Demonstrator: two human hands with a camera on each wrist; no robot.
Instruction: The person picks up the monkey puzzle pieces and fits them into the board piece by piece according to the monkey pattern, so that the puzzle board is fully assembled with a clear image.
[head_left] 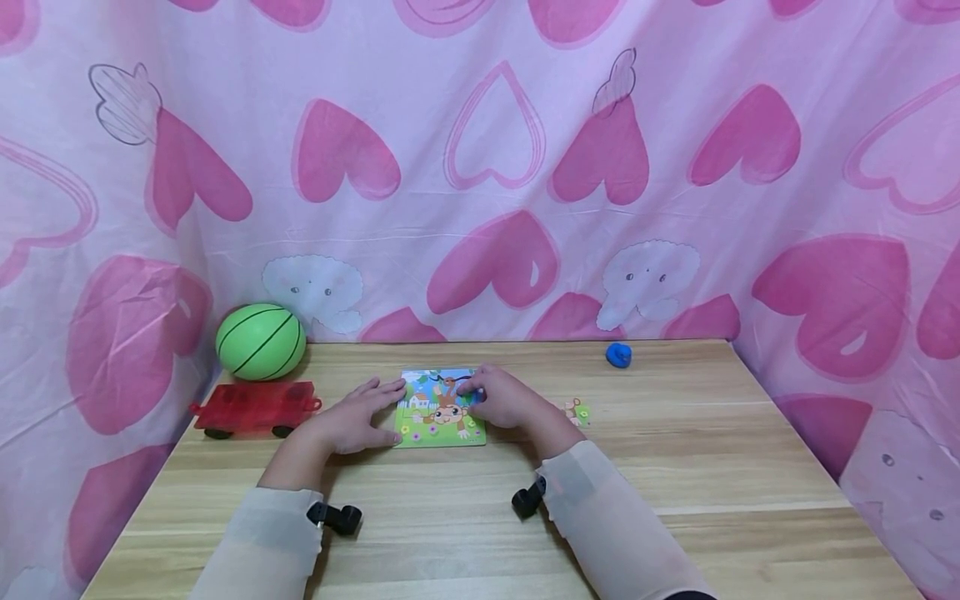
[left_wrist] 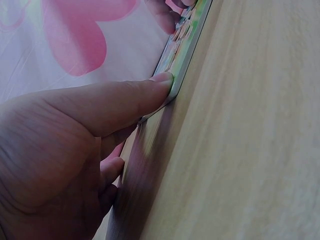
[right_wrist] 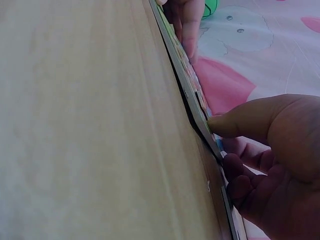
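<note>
A square jigsaw puzzle [head_left: 438, 433] with a cartoon monkey lies flat on the table. My left hand [head_left: 362, 419] rests at its left side, fingers spread toward the far left corner and thumb on the near left corner. In the left wrist view the left thumb [left_wrist: 145, 95] lies straight over the tray edge. At the upper right part of the picture, my right hand [head_left: 506, 398] pinches a puzzle piece, mostly hidden by the fingers. The right thumb [right_wrist: 245, 119] bends down onto the edge in the right wrist view. One loose puzzle piece [head_left: 579, 412] lies beyond the right wrist.
A green ball [head_left: 261, 342] sits at the far left behind a red toy wagon [head_left: 257, 408] with black wheels. Near the back edge on the right is a small blue object [head_left: 618, 355]. A pink heart-print curtain [head_left: 495, 250] hangs behind the wooden table [head_left: 435, 533].
</note>
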